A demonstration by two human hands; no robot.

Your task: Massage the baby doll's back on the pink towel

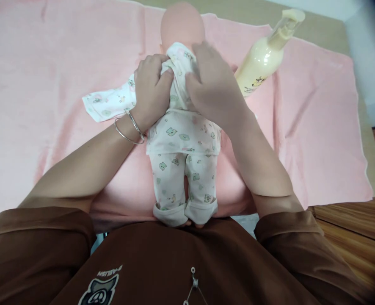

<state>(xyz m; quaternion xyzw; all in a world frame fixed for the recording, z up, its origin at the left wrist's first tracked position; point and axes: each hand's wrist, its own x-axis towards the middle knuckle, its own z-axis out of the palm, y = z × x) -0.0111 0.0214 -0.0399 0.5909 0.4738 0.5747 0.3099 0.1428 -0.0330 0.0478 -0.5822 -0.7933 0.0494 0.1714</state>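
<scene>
A bald baby doll (183,25) lies on its back with its head at the far side. It wears a white printed top (183,133) and matching pants (168,178) with turned-up cuffs. The top's upper part is bunched and drawn up over the lower face. My left hand (152,87), with bangles at its wrist, is closed on the cloth by the doll's shoulder. On the other side my right hand (211,82), slightly blurred, grips the cloth near the neck; its fingertips are partly hidden. One sleeve (108,101) stretches out to the left.
A pink blanket (321,140) covers most of the table (370,144). Right of the doll lies a cream pump bottle (260,61), its pump pointing to the far right. The doll's feet come close to my brown clothing (162,262) at the near edge. Wooden flooring (355,228) shows at lower right.
</scene>
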